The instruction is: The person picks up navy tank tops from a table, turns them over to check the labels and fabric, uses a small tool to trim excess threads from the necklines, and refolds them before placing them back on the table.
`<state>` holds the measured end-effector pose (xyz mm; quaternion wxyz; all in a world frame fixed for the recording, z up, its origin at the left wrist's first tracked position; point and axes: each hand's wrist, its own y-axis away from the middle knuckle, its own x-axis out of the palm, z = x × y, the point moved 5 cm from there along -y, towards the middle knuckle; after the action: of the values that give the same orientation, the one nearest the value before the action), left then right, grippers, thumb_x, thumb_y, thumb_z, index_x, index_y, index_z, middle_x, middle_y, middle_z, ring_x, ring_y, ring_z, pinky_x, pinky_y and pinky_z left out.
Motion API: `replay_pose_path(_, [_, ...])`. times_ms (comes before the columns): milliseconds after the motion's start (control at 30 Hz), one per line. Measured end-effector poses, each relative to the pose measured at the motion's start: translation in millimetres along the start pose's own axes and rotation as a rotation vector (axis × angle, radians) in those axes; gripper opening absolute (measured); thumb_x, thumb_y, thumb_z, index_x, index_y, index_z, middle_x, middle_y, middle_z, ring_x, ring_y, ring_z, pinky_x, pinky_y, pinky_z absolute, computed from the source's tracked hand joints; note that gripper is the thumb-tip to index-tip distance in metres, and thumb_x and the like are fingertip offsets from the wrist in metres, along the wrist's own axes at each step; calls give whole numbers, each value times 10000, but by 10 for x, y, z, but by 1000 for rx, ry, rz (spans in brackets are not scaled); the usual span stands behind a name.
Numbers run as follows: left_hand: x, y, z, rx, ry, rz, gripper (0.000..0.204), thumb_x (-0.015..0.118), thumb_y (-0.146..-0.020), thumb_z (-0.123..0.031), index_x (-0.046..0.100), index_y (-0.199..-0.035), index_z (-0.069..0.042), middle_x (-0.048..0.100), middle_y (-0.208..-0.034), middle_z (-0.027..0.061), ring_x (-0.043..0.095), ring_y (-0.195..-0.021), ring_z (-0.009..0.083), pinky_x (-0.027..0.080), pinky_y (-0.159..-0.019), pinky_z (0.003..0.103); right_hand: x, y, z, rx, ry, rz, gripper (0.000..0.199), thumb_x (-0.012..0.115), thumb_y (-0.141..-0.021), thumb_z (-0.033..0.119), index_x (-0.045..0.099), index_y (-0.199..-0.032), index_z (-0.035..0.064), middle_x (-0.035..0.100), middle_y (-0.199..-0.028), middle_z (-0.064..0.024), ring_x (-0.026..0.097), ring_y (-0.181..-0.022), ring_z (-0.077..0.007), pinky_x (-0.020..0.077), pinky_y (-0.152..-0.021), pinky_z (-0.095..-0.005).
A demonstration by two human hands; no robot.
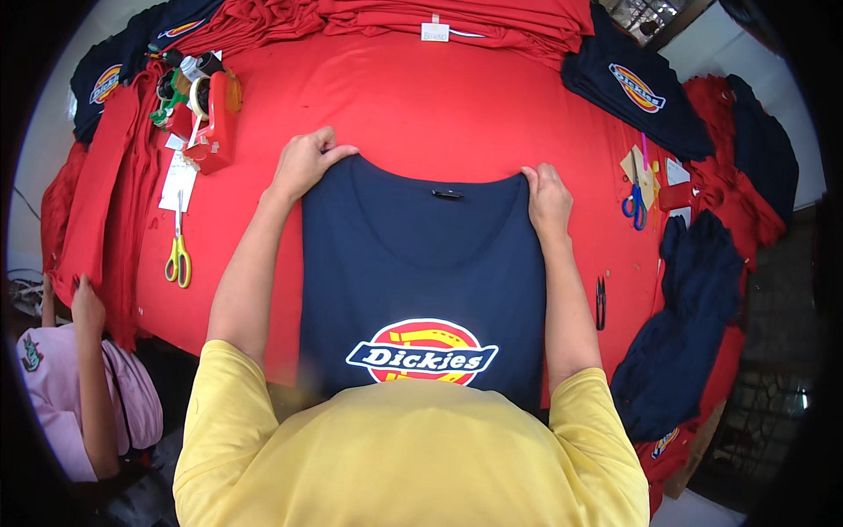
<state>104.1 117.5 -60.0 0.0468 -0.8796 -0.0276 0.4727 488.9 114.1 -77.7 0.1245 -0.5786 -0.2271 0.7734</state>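
Note:
A navy tank top (421,272) hangs spread between my hands over the red cloth, its wide scooped neckline at the far end. On its front is a printed emblem in red, yellow and white, partly hidden by my yellow shirt. My left hand (307,162) is closed on the top's left shoulder, thumb stretched along the edge. My right hand (548,198) pinches the right shoulder. A small dark label (448,194) shows inside the back of the neck. The lower part of the garment is out of sight below my chest.
Yellow-handled scissors (178,263), a red tape dispenser (215,132) and red cloth stacks lie left. On the right are blue-handled scissors (634,204), black thread snips (601,303) and navy garments (680,325). A co-worker's hand (88,307) touches red cloth at left.

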Motion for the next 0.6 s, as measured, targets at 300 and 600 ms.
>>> replay_pose_path(300, [248,47,-76,117,-244,-142,465,727,-785,-427,521,-731,-13,541,-613,109,540,-604,257,432,-581,383,83,-51,130,-172,113,4,338,613,-869,381,553,-821,52,587,-783,-107,593,-722,-286,469,-607,-409])
replay_pose_path(600, [-93,885,184,-316,90,-331,370,657,-861,-372,573,-806,-16,575,-689,116,560,-658,269,454,-639,404,-357,499,-735,665,-498,225,442,561,-898,447,643,-934,14,647,-866,-158,617,-823,-332,466,-742,-433])
